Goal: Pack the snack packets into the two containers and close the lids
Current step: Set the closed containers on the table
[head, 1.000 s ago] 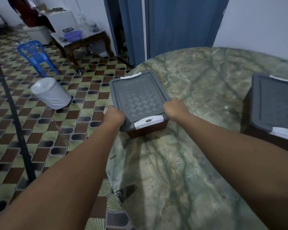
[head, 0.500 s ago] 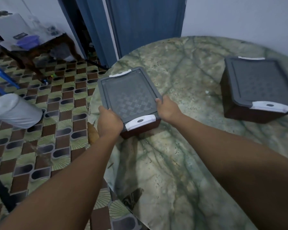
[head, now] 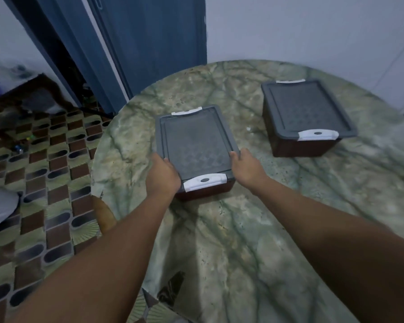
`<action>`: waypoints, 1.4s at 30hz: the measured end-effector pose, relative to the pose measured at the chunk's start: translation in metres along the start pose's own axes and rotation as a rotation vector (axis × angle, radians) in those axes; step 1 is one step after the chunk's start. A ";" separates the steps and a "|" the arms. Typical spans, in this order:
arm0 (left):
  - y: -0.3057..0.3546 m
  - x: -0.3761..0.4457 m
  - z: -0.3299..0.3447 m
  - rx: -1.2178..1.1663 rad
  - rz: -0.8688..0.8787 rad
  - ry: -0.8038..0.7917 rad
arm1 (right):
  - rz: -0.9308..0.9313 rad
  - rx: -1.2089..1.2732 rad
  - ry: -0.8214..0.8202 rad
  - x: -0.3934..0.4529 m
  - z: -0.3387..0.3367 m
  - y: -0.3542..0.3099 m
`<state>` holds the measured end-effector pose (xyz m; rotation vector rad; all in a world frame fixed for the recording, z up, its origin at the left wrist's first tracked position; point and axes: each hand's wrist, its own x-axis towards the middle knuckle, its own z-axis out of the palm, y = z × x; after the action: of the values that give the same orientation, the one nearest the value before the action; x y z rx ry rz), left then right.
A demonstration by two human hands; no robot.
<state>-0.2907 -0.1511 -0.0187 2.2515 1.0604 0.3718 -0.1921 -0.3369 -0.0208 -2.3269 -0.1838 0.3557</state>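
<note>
On the round marble-patterned table [head: 231,241], toward its 9 o'clock side, your two hands clasp the nearer container [head: 194,150] by its long sides. Your left hand [head: 162,176] curls over the lid's left edge close to the near corner, fingers wrapped down against the rim. Your right hand [head: 245,166] presses the opposite edge, its fingers closed against the lid's right rim. So both hands grip this box, one per side, with the lid between them.

Its grey lid [head: 194,145] sits flat and shut over the dark brown body. A white latch [head: 204,181] lies at the near short end, between your wrists, and a second white latch [head: 186,112] shows at the far end.

At about 2 o'clock from that box, well apart from it, stands the second container [head: 306,117]. Its own grey lid is also down, with a white clip [head: 317,134] at the near end. Neither hand touches it.

Beyond the table at 12 o'clock hangs a blue door [head: 154,43], and patterned floor tiles [head: 44,171] spread at 9 o'clock.
</note>
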 end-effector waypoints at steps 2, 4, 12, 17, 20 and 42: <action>0.010 -0.001 0.009 0.004 0.032 -0.024 | 0.031 0.015 0.022 0.000 -0.010 0.010; 0.021 -0.001 0.017 0.010 0.062 -0.045 | 0.058 0.015 0.043 0.002 -0.019 0.018; 0.043 0.020 0.033 0.041 0.108 -0.069 | 0.084 0.018 0.072 0.018 -0.033 0.021; 0.057 0.040 0.043 0.029 0.086 -0.084 | 0.102 0.037 0.078 0.041 -0.038 0.016; 0.065 0.054 0.049 0.015 0.091 -0.093 | 0.120 0.036 0.074 0.059 -0.039 0.014; 0.089 0.109 0.068 -0.036 0.141 -0.149 | 0.157 0.075 0.116 0.114 -0.040 0.003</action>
<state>-0.1350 -0.1387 -0.0154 2.2890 0.8157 0.2738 -0.0710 -0.3389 -0.0184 -2.2853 0.0682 0.2981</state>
